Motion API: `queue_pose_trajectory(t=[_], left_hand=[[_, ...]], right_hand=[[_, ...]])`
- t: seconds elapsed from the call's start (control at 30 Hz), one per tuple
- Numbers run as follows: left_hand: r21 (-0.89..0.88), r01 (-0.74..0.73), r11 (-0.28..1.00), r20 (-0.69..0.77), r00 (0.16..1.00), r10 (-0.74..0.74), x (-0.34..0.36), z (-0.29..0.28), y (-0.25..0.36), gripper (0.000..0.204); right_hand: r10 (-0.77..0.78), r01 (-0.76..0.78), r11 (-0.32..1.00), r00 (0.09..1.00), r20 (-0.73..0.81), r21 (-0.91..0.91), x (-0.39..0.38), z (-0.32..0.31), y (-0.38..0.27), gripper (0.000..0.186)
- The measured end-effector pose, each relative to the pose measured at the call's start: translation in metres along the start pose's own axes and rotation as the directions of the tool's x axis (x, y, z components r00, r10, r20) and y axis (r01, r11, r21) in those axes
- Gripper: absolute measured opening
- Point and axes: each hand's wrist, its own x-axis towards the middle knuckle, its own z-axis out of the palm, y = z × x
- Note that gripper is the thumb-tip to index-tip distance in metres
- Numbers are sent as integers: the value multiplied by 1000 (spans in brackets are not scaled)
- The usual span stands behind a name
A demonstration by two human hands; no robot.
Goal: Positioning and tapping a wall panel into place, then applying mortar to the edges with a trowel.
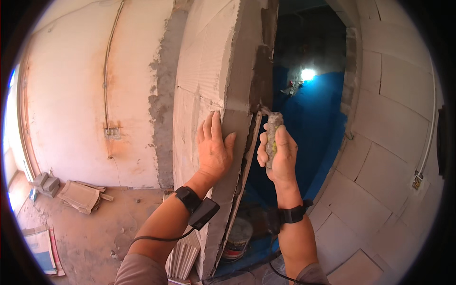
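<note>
My left hand (214,147) lies against the pale face of a wall end (202,95), near its corner, with the fingers stretched out and nothing held. To its right, my right hand (281,156) is closed round the thick, mortar-crusted handle of a trowel (274,128), held upright at the doorway. Its metal neck reaches left to the wall's edge; the blade can hardly be made out there. Wet grey mortar (262,71) coats the narrow side of the wall above the trowel. Below it, a long thin strip (246,175) runs down along the edge with a dark gap beside it.
Beyond the doorway is a dark room with blue-coated surfaces (327,104) and a bright lamp (308,74). A bucket (237,237) stands low inside. Stacked panels (183,256), grey blocks (46,184) and flattened cardboard (80,196) are on the left floor. A block wall (394,118) rises at right.
</note>
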Motion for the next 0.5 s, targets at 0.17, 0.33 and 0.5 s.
queue_pose_trajectory(t=[0.17, 0.33, 0.5], left_hand=[[-28, -32, 999, -19, 999, 31, -2, 6, -4, 64], [-39, -18, 999, -26, 1000, 17, 2, -2, -3, 64], [10, -16, 1000, -13, 1000, 16, -3, -1, -7, 65]], right_hand=[[-46, 8, 955, 992, -121, -296, 14, -10, 6, 45], [-115, -18, 863, 966, -230, -505, -1, -12, -1, 43], [-232, 54, 844, 934, -272, -534, -30, -8, 12, 41]])
